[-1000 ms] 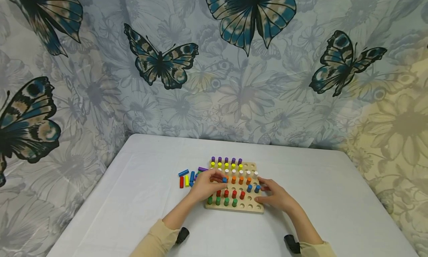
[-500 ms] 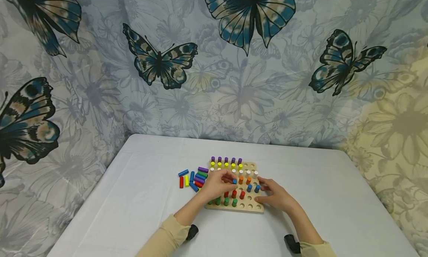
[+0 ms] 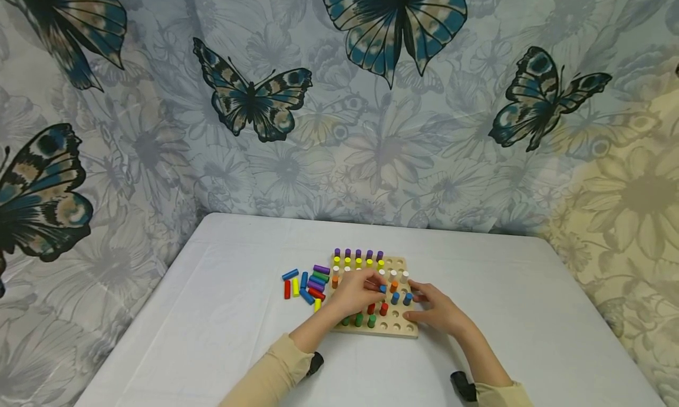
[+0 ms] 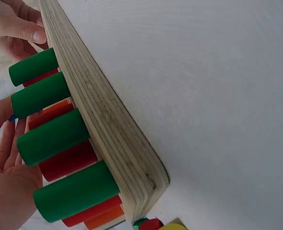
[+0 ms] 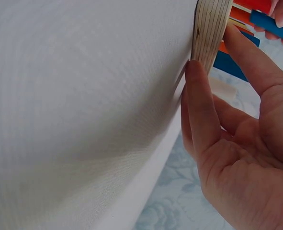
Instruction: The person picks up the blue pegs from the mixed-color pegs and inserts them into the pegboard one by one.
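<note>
The butterfly-printed backdrop [image 3: 392,148] stands behind the counter [image 3: 233,330], which has a white covering. The wooden peg board [image 3: 398,331] lies flat on the counter. Colored pegs stand in its rows: purple along the far side, green along the near side.

Hands: the right hand [image 3: 437,310] rests at the board's right edge, thumb and fingers extended, spread apart and touching the wood. The left hand [image 3: 352,292] is above the board, pinching the blue peg [image 3: 382,289] between thumb and fingers. The blue peg is left of the two standing blue pegs [image 3: 401,299]; its seating cannot be determined. Loose pegs [image 3: 296,287] lie on the counter left of the board.
</note>
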The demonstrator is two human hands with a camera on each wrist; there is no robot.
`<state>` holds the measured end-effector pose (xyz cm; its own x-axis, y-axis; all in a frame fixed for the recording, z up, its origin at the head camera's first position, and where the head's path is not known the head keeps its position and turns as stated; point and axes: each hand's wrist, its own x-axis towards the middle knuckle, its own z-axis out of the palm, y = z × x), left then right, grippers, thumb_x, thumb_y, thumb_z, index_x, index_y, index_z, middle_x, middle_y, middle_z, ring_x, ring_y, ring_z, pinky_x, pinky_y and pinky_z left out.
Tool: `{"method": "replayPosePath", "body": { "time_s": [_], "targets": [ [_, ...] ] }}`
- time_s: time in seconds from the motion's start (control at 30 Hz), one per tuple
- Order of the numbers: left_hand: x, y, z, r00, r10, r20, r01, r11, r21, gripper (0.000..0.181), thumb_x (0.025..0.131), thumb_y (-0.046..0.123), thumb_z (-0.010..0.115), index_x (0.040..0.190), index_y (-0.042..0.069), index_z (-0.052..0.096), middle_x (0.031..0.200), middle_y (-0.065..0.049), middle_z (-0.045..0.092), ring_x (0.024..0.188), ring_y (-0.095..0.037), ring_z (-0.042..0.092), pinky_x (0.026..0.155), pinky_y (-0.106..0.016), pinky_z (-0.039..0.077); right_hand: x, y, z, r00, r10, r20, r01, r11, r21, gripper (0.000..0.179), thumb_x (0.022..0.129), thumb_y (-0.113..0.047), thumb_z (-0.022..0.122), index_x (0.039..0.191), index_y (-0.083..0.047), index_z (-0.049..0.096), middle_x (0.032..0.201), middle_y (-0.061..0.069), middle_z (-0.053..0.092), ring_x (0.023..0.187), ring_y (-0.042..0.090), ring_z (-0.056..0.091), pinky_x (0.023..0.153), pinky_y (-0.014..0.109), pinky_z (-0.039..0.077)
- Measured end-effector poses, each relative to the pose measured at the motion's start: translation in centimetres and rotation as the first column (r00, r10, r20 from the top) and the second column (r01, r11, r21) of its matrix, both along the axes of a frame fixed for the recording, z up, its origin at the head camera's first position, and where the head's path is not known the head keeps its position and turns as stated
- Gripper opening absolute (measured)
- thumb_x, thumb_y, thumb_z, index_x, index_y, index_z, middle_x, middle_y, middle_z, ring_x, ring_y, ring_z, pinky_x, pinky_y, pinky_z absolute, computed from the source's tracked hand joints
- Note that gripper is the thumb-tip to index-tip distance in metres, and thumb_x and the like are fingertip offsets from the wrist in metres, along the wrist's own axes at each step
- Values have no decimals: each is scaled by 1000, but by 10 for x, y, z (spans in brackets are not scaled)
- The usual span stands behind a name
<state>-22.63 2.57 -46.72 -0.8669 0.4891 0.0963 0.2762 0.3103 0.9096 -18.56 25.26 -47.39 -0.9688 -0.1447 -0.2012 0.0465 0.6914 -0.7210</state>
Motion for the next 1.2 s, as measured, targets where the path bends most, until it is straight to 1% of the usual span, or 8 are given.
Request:
{"method": "replayPosePath", "body": {
  "time_s": [0.2,0.33,0.57,0.87,1.1,1.2],
  "targets": [
    [-1,6,-3,999,-15,-34,14,999,-39,18,83,6,77,99,7,70,97,-4,72,82,-5,67,73,-18,54,0,0,1,1000,-4,2,4,1000,-6,84,79,-29,82,146,-2,40,134,17,50,121,37,51,100,61,37],
    [-1,7,-5,997,-23,-70,18,997,-70,18,83,6,77,99,7,70,98,-8,72,80,-4,67,72,-17,54,0,1,0,1000,4,-7,-4,1000,-1,83,79,-28,82,146,-2,41,133,16,51,121,36,51,101,61,37],
    [-2,7,-7,994,-25,-102,14,994,-109,17,84,7,76,100,9,71,99,-8,72,81,-4,66,73,-18,54,0,1,-1,1000,6,-6,-6,1000,-7,83,80,-28,82,146,-2,40,134,17,51,122,37,51,101,61,36],
    [-2,7,-6,995,-27,-91,16,992,-124,17,86,6,74,102,8,70,100,-9,72,81,-4,66,73,-18,54,1,-1,2,1000,0,1,0,1000,-5,83,80,-28,82,146,-1,40,135,18,49,122,37,51,100,61,37],
    [-2,6,-6,995,-26,-100,11,989,-146,17,86,7,74,102,9,70,98,-6,72,81,-4,66,73,-18,53,1,-1,3,1000,4,-2,-4,1000,4,83,80,-29,82,146,-1,40,134,18,50,121,37,51,100,62,37],
    [-1,6,-6,994,-35,-106,18,987,-159,16,86,7,74,102,9,70,99,-5,72,82,-4,66,74,-18,53,1,-1,3,1000,1,-1,-1,1000,4,83,80,-29,82,146,-2,40,135,18,50,121,37,51,101,62,36]
  ]
}}
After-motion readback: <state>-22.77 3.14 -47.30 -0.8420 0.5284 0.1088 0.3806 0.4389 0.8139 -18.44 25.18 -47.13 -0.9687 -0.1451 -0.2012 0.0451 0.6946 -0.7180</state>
